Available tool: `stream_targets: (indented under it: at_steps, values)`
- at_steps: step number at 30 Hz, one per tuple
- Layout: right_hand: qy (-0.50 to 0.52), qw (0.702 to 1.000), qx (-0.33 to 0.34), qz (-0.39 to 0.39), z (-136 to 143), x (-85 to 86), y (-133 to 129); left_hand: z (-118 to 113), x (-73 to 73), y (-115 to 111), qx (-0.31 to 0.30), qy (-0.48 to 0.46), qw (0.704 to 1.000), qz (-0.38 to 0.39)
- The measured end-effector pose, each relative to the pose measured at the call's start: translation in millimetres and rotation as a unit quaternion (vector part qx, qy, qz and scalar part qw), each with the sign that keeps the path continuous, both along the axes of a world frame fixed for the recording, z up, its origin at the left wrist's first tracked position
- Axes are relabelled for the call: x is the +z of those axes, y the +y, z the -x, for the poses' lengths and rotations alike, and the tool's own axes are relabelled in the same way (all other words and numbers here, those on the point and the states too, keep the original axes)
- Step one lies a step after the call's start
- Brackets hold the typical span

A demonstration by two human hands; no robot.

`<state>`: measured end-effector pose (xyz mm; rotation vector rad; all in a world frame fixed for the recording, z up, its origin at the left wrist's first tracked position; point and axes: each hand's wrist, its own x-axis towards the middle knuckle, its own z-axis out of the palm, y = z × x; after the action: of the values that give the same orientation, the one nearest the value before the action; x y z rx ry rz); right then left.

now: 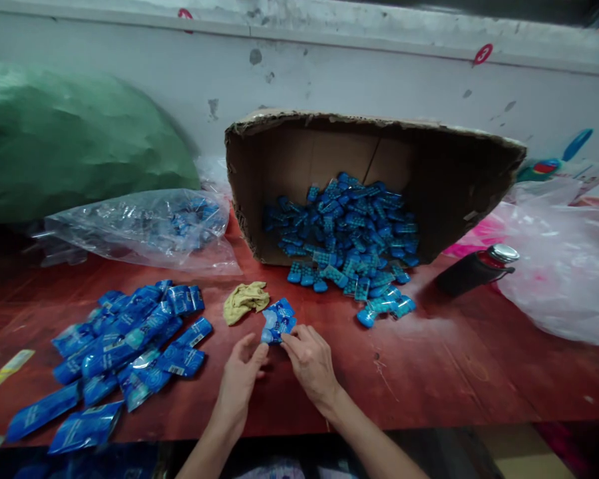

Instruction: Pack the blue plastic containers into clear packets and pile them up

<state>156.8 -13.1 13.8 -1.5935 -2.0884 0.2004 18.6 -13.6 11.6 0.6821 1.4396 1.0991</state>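
Observation:
My right hand point(307, 356) pinches the lower right edge of a blue printed packet point(278, 318) over the red table. On the packet's lower left, my left hand point(244, 372) has its thumb near the edge, fingers curled but apart from the thumb; whether it grips is unclear. A crumpled yellow cloth point(244, 301) lies just behind and left of the packet. To the left is a heap of blue packets point(130, 332). Small blue items in clear casings point(349, 226) spill out of an open cardboard box point(324, 150) behind my hands.
A black bottle point(472, 269) with a metal cap stands right of the box, beside pale plastic bags point(559, 266). At the left are a clear bag of blue items point(180, 226), a large green sack point(74, 143) and a yellow strip point(10, 368). The red table point(429, 372) ends near my forearms.

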Motion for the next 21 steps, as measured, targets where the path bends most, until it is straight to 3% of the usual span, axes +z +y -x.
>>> stream_targets:
  at_steps: [3, 6, 10, 13, 17, 21]
  values:
    - [0.071, 0.997, 0.018, -0.005, 3.7, 4.3, -10.9, -10.7, 0.8, -3.9, -0.055, -0.082, 0.995, 0.033]
    - [0.205, 0.979, -0.008, 0.018, 4.7, 2.5, -11.8, -13.0, 2.0, -0.8, -0.037, -0.117, 0.992, 0.028]
    - [0.428, 0.887, -0.041, 0.169, 2.3, -2.9, -1.8, -12.5, 0.2, 2.1, -0.039, -0.078, 0.996, 0.003]
    - [0.498, 0.834, -0.026, 0.236, 2.1, -4.5, 2.1, -14.4, -6.0, 3.2, -0.031, -0.011, 0.999, -0.028]
    - [0.484, 0.848, -0.053, 0.208, 3.0, -4.2, 1.2, -18.7, -11.5, 6.5, -0.019, 0.025, 0.999, -0.039]
    - [0.453, 0.868, -0.083, 0.188, 3.0, -4.2, 1.8, -25.1, -6.7, 11.3, -0.031, -0.040, 0.999, -0.016]
